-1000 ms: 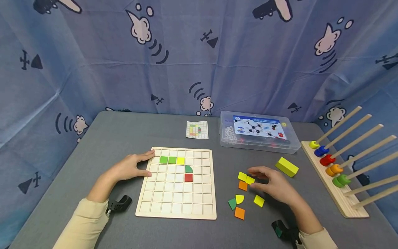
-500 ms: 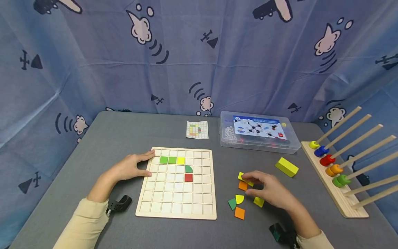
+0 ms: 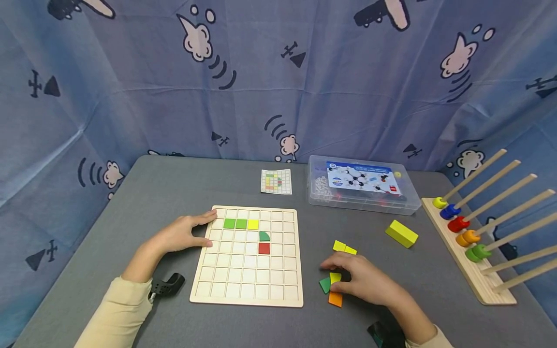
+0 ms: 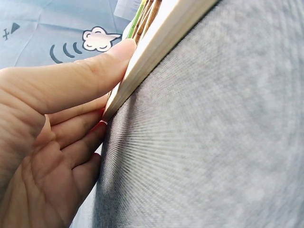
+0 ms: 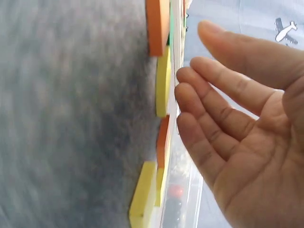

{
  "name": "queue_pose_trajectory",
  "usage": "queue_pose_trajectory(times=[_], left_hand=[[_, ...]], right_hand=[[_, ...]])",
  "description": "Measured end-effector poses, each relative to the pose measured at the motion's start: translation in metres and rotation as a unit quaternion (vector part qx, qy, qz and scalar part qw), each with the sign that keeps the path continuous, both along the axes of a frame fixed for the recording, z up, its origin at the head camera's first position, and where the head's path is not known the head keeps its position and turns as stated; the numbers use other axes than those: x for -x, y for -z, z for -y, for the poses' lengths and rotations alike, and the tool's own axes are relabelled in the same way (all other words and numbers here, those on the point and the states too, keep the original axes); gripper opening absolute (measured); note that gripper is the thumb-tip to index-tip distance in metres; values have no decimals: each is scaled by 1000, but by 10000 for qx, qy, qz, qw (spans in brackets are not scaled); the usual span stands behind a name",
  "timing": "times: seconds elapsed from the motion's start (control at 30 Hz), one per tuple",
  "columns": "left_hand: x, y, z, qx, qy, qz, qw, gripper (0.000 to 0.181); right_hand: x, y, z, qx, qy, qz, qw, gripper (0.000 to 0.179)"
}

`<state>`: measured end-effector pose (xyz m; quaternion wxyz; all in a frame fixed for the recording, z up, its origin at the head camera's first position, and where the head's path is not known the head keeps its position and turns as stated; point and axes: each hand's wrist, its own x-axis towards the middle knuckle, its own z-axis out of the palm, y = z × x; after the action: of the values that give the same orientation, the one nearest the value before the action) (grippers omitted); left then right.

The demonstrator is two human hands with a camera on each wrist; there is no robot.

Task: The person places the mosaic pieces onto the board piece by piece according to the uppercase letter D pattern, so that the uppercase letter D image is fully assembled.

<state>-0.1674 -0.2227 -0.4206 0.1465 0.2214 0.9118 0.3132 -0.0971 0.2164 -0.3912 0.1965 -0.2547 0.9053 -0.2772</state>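
Observation:
A wooden grid board [image 3: 245,291] lies flat on the grey table. My left hand [image 3: 178,235] touches its left edge with thumb and fingers spread; the left wrist view shows the thumb [image 4: 90,78] along that edge. Two green squares [image 3: 235,224], a yellow square [image 3: 253,224], a green quarter-round [image 3: 264,236] and a red square [image 3: 264,248] sit in its cells. My right hand [image 3: 365,278] hovers over loose tiles, thumb and fingers apart, holding nothing. Close to its fingertips are a yellow rounded tile [image 3: 335,277], a green tile [image 3: 325,285] and an orange square [image 3: 335,299].
Two yellow squares [image 3: 344,247] lie beyond the right hand, which hides other tiles. A patterned grid card [image 3: 276,181] lies behind the board. To the right are a clear plastic case [image 3: 361,203], a yellow block [image 3: 402,234] and a pegged wooden stand [image 3: 496,295].
My right hand has moved left and toward me, from the yellow squares to over the yellow rounded tile and orange square. My left hand and the board have stayed put.

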Motion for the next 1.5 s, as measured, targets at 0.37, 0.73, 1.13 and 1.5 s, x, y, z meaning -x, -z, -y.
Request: queue_pose_trajectory(times=[0.37,0.73,1.13,1.5], left_hand=[[0,1,0,22,1,-24,10000,80],[0,0,0,-8,37,-78,10000,80],[0,0,0,4,-6,-3,10000,80],[0,2,1,-21,3,-3,10000,81]], right_hand=[[-8,1,16,-441,0,-146,9989,22],[-8,4,20,-337,-123,-148,9992,20],[-6,9,14,680,-52,-63,9977,13],[-1,0,35,1295,301,98,9911,11]])
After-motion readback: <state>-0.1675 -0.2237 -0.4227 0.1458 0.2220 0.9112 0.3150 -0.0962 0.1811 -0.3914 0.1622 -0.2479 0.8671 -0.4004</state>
